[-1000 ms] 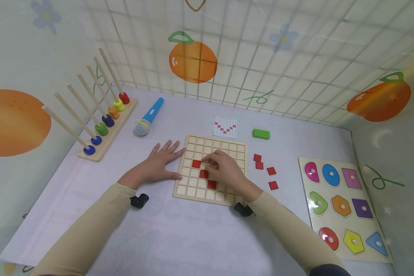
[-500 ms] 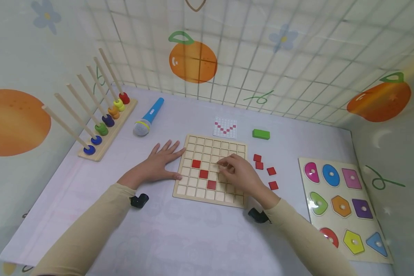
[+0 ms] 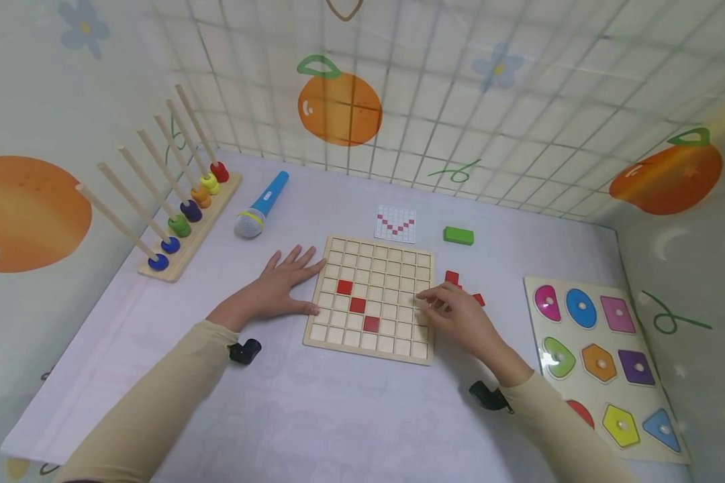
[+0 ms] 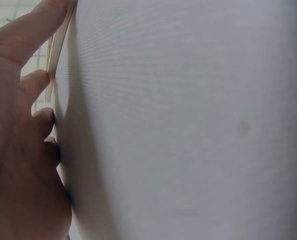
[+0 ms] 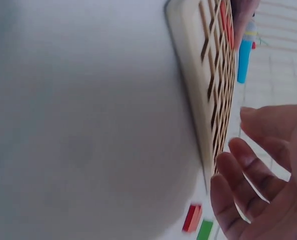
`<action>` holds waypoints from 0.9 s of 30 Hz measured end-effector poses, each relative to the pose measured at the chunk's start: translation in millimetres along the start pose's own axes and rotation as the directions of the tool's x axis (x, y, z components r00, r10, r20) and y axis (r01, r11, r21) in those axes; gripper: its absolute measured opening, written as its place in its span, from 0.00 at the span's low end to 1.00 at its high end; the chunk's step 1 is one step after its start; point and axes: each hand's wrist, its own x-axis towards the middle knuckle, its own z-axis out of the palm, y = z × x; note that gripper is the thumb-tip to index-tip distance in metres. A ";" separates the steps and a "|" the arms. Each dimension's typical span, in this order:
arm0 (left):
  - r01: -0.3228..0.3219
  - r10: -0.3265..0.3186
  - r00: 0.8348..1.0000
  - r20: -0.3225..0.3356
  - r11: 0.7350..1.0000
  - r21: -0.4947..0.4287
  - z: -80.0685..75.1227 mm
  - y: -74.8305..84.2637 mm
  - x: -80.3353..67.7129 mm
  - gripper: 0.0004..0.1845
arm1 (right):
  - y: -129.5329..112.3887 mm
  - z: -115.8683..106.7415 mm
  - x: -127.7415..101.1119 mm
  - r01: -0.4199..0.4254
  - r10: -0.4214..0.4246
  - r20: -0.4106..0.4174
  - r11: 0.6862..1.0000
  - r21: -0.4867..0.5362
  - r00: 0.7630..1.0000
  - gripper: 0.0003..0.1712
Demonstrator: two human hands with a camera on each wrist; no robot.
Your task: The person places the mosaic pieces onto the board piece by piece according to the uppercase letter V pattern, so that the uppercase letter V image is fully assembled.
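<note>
A wooden grid board lies flat on the table with three red square tiles set in a diagonal in its cells. My left hand rests with fingers spread, thumb and fingertip at the board's left edge. In the left wrist view its thumb touches the board's side. Over the board's right edge hovers my right hand, fingers loosely bent. The right wrist view shows nothing between its fingers. Just beyond it lie loose red tiles, partly hidden by the hand.
Behind the board lie a pattern card and a green block. A blue toy microphone and a peg stand with coloured rings are at the left. On the right lies a shape puzzle board, partly covered by the right sleeve.
My right hand has moved right from the middle of the board to its right edge, uncovering the cells and now hiding some loose red tiles. The left hand stays in place.
</note>
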 end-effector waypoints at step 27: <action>0.016 -0.016 1.000 0.008 1.000 0.010 3.0 -2.8 2.1 0.56 | 74.2 -47.1 -49.5 -0.148 0.155 0.085 0.985 -0.086 0.984 0.21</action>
